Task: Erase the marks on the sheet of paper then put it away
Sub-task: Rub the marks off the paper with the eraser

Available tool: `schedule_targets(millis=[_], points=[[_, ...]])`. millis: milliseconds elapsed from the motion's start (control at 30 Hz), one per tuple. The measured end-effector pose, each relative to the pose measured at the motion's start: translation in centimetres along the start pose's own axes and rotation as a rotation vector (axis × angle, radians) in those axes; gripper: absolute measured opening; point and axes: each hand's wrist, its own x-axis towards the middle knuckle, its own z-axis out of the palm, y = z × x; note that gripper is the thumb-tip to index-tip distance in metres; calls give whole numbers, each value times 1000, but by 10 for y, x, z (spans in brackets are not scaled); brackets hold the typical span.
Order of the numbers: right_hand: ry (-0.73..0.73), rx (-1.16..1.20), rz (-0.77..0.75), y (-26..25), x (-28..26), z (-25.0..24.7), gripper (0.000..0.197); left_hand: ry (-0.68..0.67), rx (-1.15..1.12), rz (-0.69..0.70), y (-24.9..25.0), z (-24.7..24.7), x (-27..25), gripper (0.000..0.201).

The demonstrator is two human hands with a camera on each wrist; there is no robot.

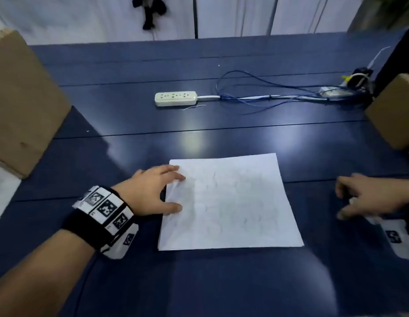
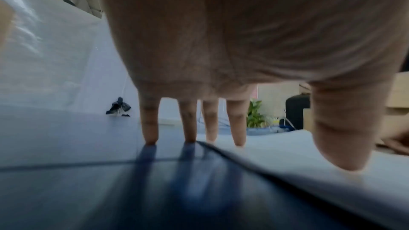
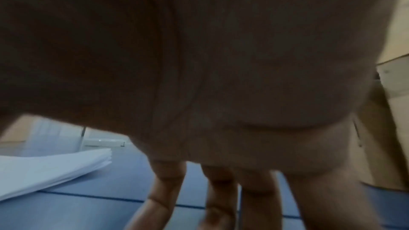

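Observation:
A white sheet of paper [image 1: 228, 202] with faint grey marks lies flat on the dark blue table [image 1: 199, 282]; its corner shows layered edges in the right wrist view [image 3: 44, 169]. My left hand [image 1: 179, 193] rests spread on the sheet's left edge. In the left wrist view [image 2: 294, 156] the thumb and two fingers touch the paper [image 2: 287, 177], and the other two touch the table. My right hand [image 1: 345, 202] hovers to the right of the sheet, blurred, with its fingers [image 3: 219, 207] loosely curled downward. A small whitish patch shows between them; what it is stays unclear.
A cream power strip [image 1: 175, 98] and blue cables [image 1: 267, 92] lie further back on the table. Cardboard boxes stand at the left [image 1: 23, 99] and right [image 1: 395, 115] edges. Bare tabletop stretches between the sheet and me.

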Motion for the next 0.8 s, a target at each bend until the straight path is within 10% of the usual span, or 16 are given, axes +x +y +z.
schedule_targets(millis=[100, 300, 500, 800], points=[[37, 2, 59, 10, -2, 11, 64, 1, 53, 2, -5, 6, 4, 97], [264, 157, 143, 1, -34, 36, 21, 80, 20, -51, 3, 4, -3, 107], [594, 210, -372, -111, -42, 4, 22, 34, 63, -81, 4, 1, -3, 108], [466, 63, -644, -277, 27, -40, 30, 3, 103, -49, -6, 5, 4, 119]])
